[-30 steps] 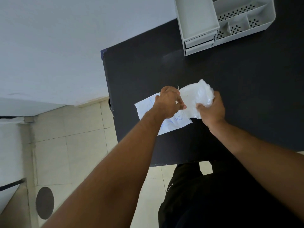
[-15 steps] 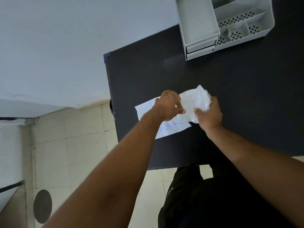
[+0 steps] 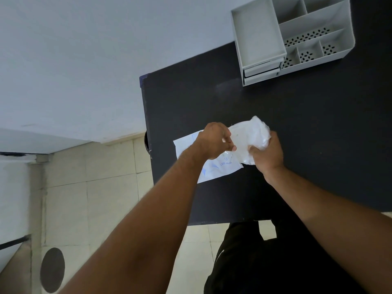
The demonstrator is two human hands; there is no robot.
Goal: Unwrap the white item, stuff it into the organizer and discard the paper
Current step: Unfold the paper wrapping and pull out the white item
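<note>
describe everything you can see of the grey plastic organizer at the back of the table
The grey plastic desk organizer stands on the black table at its far edge, against the wall, well apart from both hands. Its left part is a wide open tray over two shallow drawers, both shut. To the right lie several open compartments set apart by dividers, some with floors pierced by small leaf-shaped holes. Every compartment in view looks empty; its top is cut off by the frame.
</note>
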